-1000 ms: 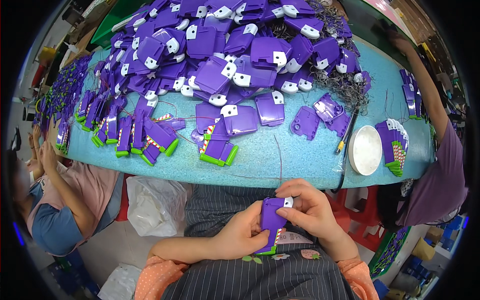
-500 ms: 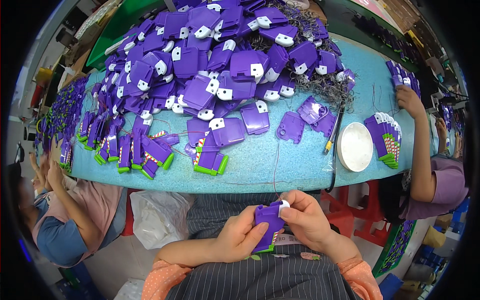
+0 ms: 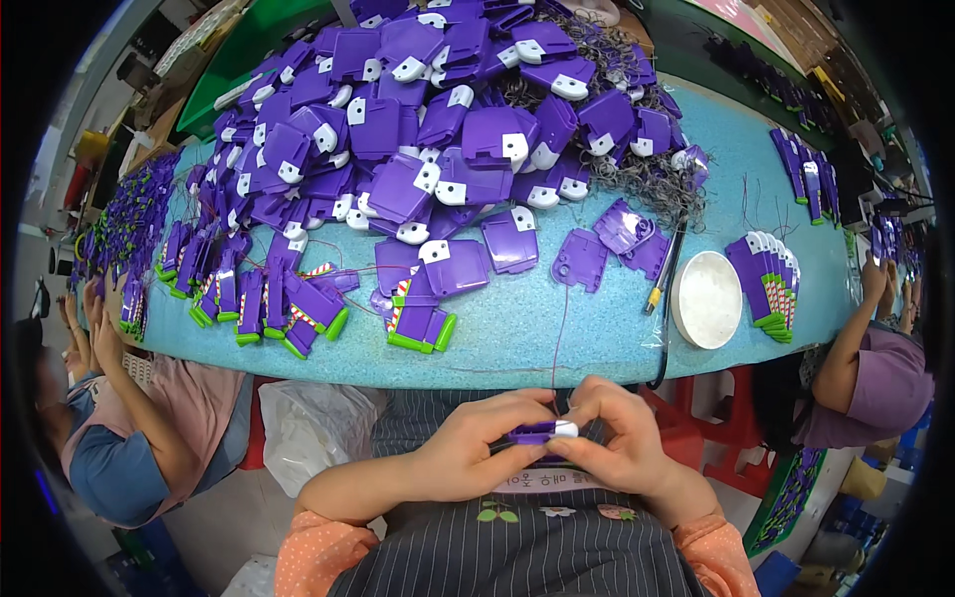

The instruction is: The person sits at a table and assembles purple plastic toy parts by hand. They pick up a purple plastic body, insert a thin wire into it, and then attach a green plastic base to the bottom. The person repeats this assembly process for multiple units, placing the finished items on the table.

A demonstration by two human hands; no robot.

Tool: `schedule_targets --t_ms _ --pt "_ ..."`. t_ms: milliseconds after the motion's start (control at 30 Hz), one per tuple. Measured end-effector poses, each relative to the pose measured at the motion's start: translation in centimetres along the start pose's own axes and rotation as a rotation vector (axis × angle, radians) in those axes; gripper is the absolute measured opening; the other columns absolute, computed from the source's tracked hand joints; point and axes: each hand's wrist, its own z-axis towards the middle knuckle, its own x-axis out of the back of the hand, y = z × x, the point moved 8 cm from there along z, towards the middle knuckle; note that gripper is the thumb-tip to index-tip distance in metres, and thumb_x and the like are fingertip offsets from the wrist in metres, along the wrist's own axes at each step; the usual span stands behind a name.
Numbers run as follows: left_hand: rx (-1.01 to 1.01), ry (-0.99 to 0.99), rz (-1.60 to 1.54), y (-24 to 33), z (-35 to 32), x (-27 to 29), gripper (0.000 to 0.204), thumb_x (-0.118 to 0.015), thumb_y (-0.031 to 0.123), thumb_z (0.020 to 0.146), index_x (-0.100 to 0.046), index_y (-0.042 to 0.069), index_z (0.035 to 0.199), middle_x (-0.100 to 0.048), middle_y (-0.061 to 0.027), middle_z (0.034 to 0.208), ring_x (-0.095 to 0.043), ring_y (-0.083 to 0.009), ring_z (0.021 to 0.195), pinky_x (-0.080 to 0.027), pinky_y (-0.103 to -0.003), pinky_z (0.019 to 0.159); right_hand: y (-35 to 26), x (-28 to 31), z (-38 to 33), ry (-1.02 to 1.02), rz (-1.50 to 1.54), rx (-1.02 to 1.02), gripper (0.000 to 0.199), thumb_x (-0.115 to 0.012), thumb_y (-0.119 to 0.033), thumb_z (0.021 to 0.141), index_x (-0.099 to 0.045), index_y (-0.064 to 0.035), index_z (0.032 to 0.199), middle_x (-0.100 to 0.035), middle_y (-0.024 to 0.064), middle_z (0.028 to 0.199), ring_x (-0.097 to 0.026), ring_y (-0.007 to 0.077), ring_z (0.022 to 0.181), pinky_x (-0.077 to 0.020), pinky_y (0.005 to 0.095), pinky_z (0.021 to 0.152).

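Between both hands, over my lap at the table's front edge, is a purple plastic toy part with a white corner piece, seen edge-on. My left hand grips its purple end with the fingers closed. My right hand pinches it at the white corner. A thin dark red wire runs up from the hands to a loose purple panel on the table. The green end of the held part is hidden. Nearby lies a purple part with striped and green trim.
Beyond sprawls a large heap of purple-and-white panels, with tangled dark wires beside it. A white bowl stands right, near a fan of finished-looking parts and a dark cable. Co-workers sit left and right.
The held part has tilted from showing its broad face to edge-on, and both hands have turned with it. The co-worker on the right has drawn an arm back from the purple parts.
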Motion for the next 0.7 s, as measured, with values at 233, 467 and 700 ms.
schedule_targets --t_ms 233,467,700 --pt "0.026 0.273 -0.090 -0.1 0.0 3.3 0.023 -0.061 0.001 0.082 -0.054 -0.003 0.104 -0.059 -0.0119 0.092 -0.057 -0.0174 0.080 -0.045 -0.028 0.071 0.6 0.2 -0.2 0.059 -0.106 -0.225 0.027 -0.075 -0.018 0.075 -0.061 0.0002 0.088 -0.057 0.0085 0.071 -0.052 0.0127 0.055 -0.0387 0.0272 0.048" --pt "0.127 0.350 -0.272 -2.0 -1.4 2.2 0.018 -0.057 0.008 0.090 -0.053 -0.002 0.104 -0.056 -0.0027 0.086 -0.051 -0.0065 0.076 -0.042 -0.021 0.069 1.5 -1.6 -1.5 -0.092 -0.129 -0.232 0.016 -0.066 -0.013 0.082 -0.062 0.0009 0.089 -0.056 0.0091 0.067 -0.054 0.0176 0.054 -0.0405 0.0289 0.049" --pt "0.189 0.386 -0.394 -1.3 -1.3 2.6 0.016 -0.056 0.006 0.090 -0.055 -0.002 0.104 -0.060 -0.0031 0.088 -0.054 -0.0058 0.079 -0.045 -0.022 0.068 2.1 -1.7 -1.3 -0.017 0.051 -0.121 0.016 -0.066 -0.012 0.082 -0.061 0.0019 0.088 -0.054 0.0087 0.077 -0.052 0.0167 0.069 -0.0403 0.0286 0.060"
